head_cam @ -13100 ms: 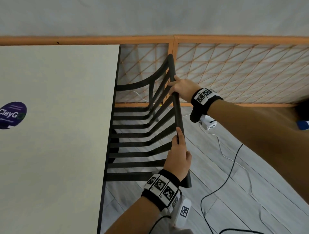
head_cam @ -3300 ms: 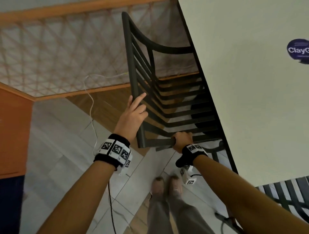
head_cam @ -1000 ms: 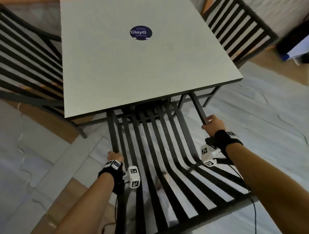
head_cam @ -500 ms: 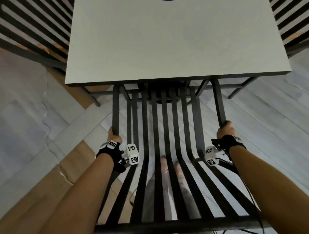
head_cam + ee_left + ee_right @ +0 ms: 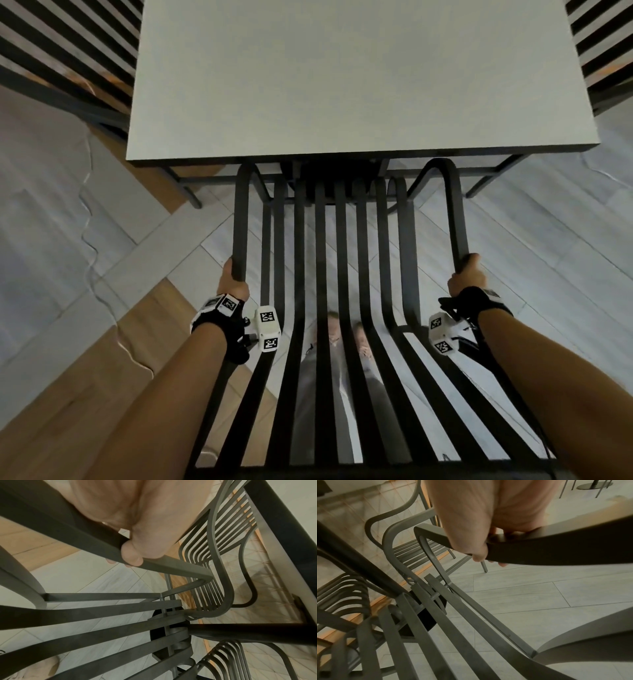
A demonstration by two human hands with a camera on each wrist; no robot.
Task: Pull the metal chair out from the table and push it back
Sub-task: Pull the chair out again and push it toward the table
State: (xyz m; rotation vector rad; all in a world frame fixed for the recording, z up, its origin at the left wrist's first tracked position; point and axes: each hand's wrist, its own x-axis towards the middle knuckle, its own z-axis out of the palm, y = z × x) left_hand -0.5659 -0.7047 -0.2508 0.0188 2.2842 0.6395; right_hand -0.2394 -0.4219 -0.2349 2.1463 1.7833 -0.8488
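A black metal chair (image 5: 320, 274) with slatted seat and back stands in front of me, its seat front tucked just under the near edge of the white table (image 5: 342, 85). My left hand (image 5: 233, 281) grips the left armrest (image 5: 171, 565), fingers curled round the flat bar. My right hand (image 5: 467, 277) grips the right armrest (image 5: 556, 550) the same way. In both wrist views the thumbs wrap the bars while the fingertips peek out underneath. My feet show through the slats.
Two more slatted metal chairs (image 5: 51, 61) (image 5: 603, 51) sit at the table's left and right sides. The table's dark pedestal base (image 5: 159, 626) is under the seat front. Grey tile and wood-tone floor (image 5: 85, 342) lies around.
Over the last second the view has swung square to the chair. Both hands keep their grip on the armrests, and the seat front now sits closer under the table edge.
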